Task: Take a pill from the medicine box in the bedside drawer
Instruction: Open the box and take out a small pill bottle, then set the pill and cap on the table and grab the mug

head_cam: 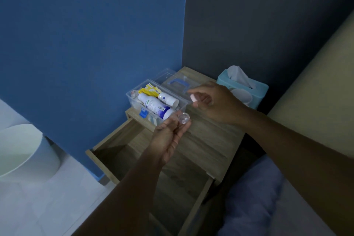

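Print and barcodes on the white bottles [156, 105] and yellow packet [148, 90], all too blurred to read

Left hand [168, 136] holding small clear vial [183, 118], right hand [212, 101] pinching pink cap [192, 97]

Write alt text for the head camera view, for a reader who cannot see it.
A person's left hand holds a small clear container while the right hand pinches a pale pink cap-like piece, above a wooden bedside table with its drawer pulled open. An open clear medicine box of bottles and packets sits on the table, a tissue box beside it.
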Tool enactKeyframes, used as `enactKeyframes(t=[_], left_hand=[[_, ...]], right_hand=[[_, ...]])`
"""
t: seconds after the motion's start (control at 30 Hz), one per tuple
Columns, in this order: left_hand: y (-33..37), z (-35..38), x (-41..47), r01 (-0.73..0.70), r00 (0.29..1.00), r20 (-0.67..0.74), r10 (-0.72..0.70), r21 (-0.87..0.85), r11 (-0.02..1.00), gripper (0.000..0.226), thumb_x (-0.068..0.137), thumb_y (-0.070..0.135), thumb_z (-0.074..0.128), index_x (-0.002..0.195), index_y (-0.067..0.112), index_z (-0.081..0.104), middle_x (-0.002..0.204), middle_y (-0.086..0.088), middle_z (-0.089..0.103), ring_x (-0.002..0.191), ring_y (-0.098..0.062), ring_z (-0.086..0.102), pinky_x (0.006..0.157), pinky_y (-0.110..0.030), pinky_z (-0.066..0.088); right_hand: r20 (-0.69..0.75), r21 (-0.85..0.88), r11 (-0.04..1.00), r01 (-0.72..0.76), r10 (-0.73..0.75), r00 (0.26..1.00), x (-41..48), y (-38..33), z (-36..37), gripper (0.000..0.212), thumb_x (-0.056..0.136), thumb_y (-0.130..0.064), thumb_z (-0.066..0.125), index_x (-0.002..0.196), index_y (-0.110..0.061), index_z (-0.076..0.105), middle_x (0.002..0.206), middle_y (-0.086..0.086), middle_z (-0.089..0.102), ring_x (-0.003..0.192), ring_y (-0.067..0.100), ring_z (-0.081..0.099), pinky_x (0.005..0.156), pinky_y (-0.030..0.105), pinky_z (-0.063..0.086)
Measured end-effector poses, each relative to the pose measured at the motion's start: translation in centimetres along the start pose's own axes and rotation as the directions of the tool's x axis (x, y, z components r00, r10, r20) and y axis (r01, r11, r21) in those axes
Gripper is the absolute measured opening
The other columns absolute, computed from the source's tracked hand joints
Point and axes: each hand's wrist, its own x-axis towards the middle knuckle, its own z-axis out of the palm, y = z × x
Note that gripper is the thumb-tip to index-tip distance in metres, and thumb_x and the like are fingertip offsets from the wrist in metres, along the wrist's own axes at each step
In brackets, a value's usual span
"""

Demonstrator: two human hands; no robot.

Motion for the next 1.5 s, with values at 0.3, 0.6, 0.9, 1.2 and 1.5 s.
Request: enactKeyframes(t=[0.3,0.6,0.9,1.2,1.5], left_hand=[[-3.1,-2.4,2.2,-0.002,0.998,-0.051,0.027,0.432,0.902,0.034,0.085,0.010,0.071,0.118,0.006,0.066,0.107,-0.004,0.075,0.103,-0.018,0.070,0.088,-0.028,0.056],[-6.5,-4.2,6.1,-0.227,0.970,0.188,0.152,0.924,0.306,0.031,0.087,0.028,0.069,0.116,0.018,0.067,0.110,0.005,0.070,0.100,-0.002,0.065,0.089,-0.028,0.053],[-8.4,-4.4,9.2,-0.277,0.945,0.287,0.157,0.957,-0.081,0.044,0.095,0.047,0.048,0.134,0.026,0.052,0.147,-0.002,0.047,0.141,-0.020,0.034,0.116,-0.045,0.028],[-10.1,-4.7,11.1,-0.247,0.938,0.298,0.178,0.934,-0.259,0.051,0.096,0.054,0.038,0.142,0.033,0.042,0.157,-0.004,0.033,0.149,-0.024,0.016,0.120,-0.044,0.018],[-10.0,-4.4,10.9,-0.298,0.915,0.368,0.166,0.893,-0.336,0.054,0.097,0.051,0.036,0.146,0.027,0.037,0.153,-0.011,0.038,0.145,-0.024,0.023,0.120,-0.039,0.013]], right_hand=[[-0.213,0.325,0.878,-0.352,0.430,0.877,-6.1,6.9,6.7,0.022,0.075,-0.026,0.080,0.091,-0.033,0.066,0.082,-0.010,0.071,0.075,-0.002,0.068,0.066,0.015,0.057],[-0.306,0.372,0.792,-0.484,0.597,0.742,-10.9,11.5,11.5,0.023,0.062,-0.039,0.077,0.077,-0.029,0.064,0.076,-0.013,0.072,0.071,-0.003,0.069,0.062,0.011,0.053],[-0.449,0.158,0.869,-0.470,0.487,0.749,-12.0,12.7,12.5,0.016,0.075,-0.028,0.079,0.089,-0.027,0.072,0.090,-0.023,0.065,0.095,0.008,0.064,0.084,0.005,0.041],[-0.445,0.160,0.835,-0.527,0.537,0.716,-12.2,13.6,13.8,0.036,0.086,-0.029,0.072,0.121,-0.021,0.068,0.118,0.002,0.067,0.115,0.017,0.057,0.101,0.027,0.044],[-0.453,0.193,0.803,-0.564,0.583,0.674,-12.3,14.2,15.2,0.048,0.082,-0.037,0.070,0.128,-0.032,0.059,0.124,0.001,0.056,0.119,0.016,0.050,0.098,0.021,0.032]])
